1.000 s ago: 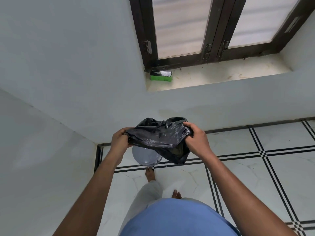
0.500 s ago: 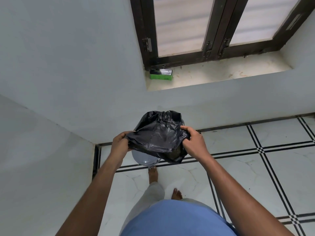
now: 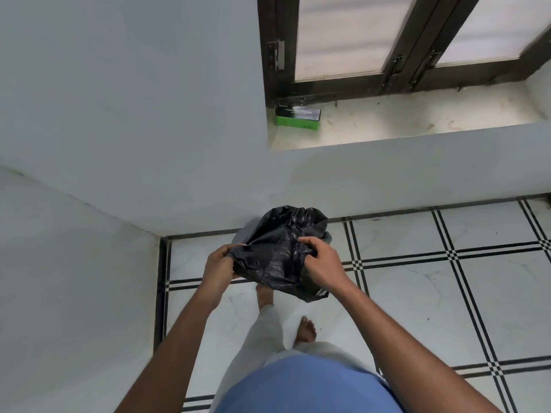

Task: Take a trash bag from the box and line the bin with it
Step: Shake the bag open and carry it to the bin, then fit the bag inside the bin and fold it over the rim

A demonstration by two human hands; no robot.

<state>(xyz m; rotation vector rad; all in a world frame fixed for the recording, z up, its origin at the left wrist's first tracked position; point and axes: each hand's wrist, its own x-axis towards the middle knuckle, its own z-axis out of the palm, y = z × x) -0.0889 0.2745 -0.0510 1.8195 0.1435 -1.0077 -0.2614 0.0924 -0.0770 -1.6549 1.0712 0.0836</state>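
Fingers of your left hand [image 3: 219, 263] and right hand [image 3: 320, 263] curled into the black trash bag [image 3: 278, 251], pinching opposite edges, probably to spread its mouth. It hung crumpled over the mostly hidden bin [image 3: 243, 234]; the green box [image 3: 297, 115] sat far off on the sill [image 3: 417, 117].

- The bin [image 3: 245, 234] is almost wholly hidden behind the trash bag [image 3: 277, 257]; only a grey sliver shows at the bag's ten o'clock.
- The lettering on the green box [image 3: 296, 119] is too small to read.
- Both forearms are cut off by the bottom edge.
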